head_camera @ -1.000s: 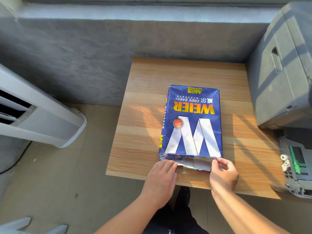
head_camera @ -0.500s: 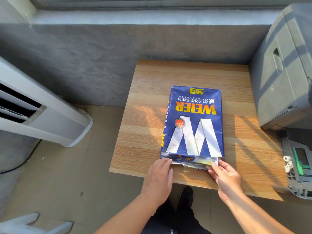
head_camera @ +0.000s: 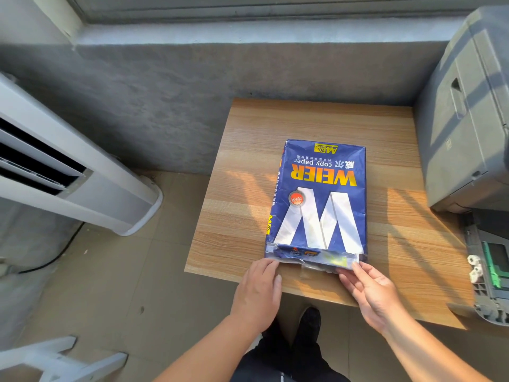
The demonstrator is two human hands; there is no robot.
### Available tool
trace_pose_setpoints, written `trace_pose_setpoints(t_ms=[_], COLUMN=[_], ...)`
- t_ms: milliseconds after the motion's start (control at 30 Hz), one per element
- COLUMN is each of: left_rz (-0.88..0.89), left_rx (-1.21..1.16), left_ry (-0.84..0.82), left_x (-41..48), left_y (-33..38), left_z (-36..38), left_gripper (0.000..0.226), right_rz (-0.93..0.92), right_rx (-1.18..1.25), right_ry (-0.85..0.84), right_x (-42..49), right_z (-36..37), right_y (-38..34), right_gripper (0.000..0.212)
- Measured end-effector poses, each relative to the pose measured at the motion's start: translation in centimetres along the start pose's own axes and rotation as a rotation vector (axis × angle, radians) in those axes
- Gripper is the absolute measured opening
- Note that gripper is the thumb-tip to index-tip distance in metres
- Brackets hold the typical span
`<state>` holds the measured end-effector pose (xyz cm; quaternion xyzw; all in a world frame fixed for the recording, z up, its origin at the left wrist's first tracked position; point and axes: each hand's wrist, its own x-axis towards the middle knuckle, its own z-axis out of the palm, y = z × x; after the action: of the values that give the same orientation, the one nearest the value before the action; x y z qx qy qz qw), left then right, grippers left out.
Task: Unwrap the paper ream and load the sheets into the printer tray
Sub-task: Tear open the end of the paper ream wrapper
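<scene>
A blue wrapped paper ream (head_camera: 319,199) lies on the wooden table (head_camera: 248,188), its printed face up and its near end towards me. The wrapper's end fold (head_camera: 316,257) looks loosened and crumpled, with a silvery flap showing under it. My left hand (head_camera: 259,290) lies flat on the table edge, fingertips touching the ream's near left corner. My right hand (head_camera: 371,293) is turned palm up with its fingers stretched out, the tips at the near right corner of the fold. Neither hand grips anything. The printer tray (head_camera: 490,274) sticks out at the right edge.
A grey printer (head_camera: 468,119) stands on the right, beside the table. A white floor air conditioner (head_camera: 68,183) leans at the left. A grey wall and a window sill run behind the table. White furniture legs (head_camera: 60,359) show at the bottom left.
My right hand has let go of the end flap it pinched and turned palm up at the ream's right corner. My left hand slid slightly left. The flap lies flatter.
</scene>
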<state>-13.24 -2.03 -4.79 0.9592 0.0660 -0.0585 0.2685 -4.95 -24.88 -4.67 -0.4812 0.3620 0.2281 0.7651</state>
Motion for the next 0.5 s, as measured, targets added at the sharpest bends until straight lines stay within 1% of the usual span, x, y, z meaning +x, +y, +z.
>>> trace_pose_setpoints(t_ms=[133,300,400,500], left_rz=[-0.029,-0.071,-0.090,-0.176], left_rx=[-0.015,-0.040,-0.038,-0.119], left_ry=[-0.031,-0.017,-0.019,-0.029], left_x=[-0.6,-0.6,-0.7,-0.8], left_y=[0.2,-0.1,-0.2,-0.2], left_z=[-0.1,-0.1,0.0,0.0], left_gripper=[0.037,0.035,0.042,0.027], right_rz=[-0.017,0.071,0.093,0.100], right_rx=[-0.012,0.014,-0.033,-0.114], right_ry=[0.012,0.006,0.015,0.029], right_x=[0.0,-1.2,-2.1,-3.1], right_z=[0.1,-1.6,-2.9,-4.3], right_y=[0.2,0.5,0.9,1.3], right_gripper=[0.009,0.008,0.010,0.008])
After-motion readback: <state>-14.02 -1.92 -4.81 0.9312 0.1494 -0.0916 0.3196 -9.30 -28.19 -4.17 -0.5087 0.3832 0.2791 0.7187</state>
